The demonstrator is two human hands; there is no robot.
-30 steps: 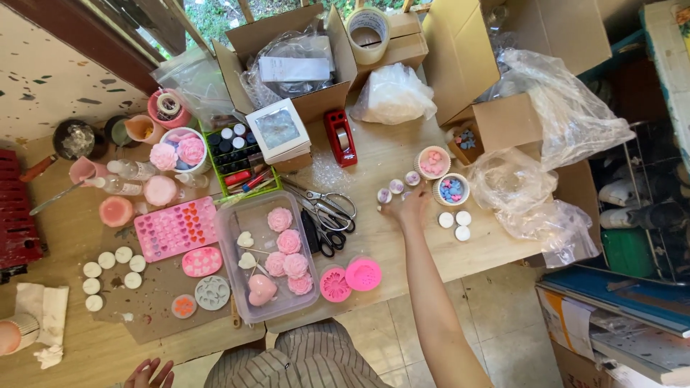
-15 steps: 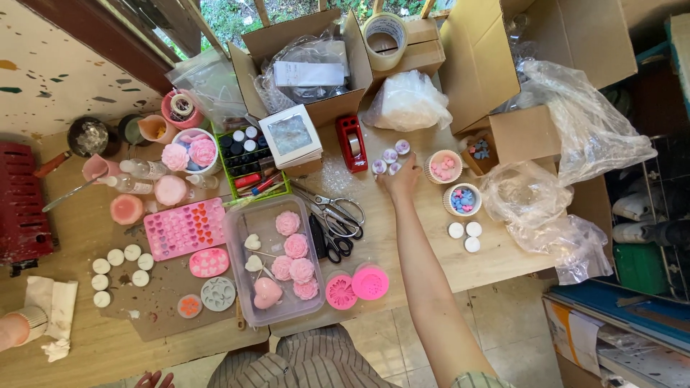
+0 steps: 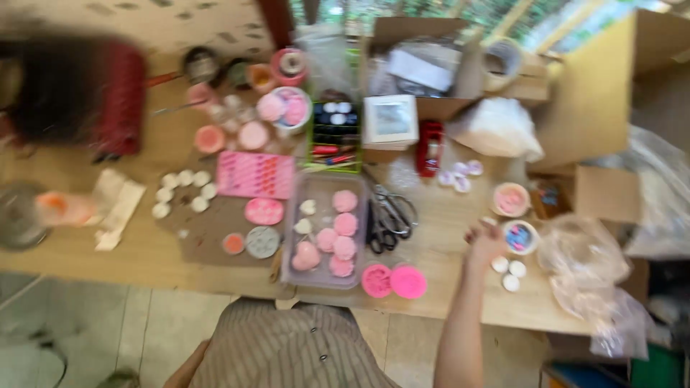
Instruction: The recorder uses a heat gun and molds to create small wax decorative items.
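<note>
Hovering right hand (image 3: 486, 241) beside small bowl (image 3: 520, 236) of blue pieces, grip too blurred to tell, left hand unseen

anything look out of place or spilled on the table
Nothing clearly spilled. The table is crowded, the scissors lie loose beside the tray of pink flowers, and the picture is too blurred to judge finer detail.

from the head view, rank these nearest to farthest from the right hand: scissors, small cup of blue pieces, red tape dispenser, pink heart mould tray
1. small cup of blue pieces, just right of the right hand
2. scissors, to its left
3. red tape dispenser, farther back on the table
4. pink heart mould tray, far left
</note>
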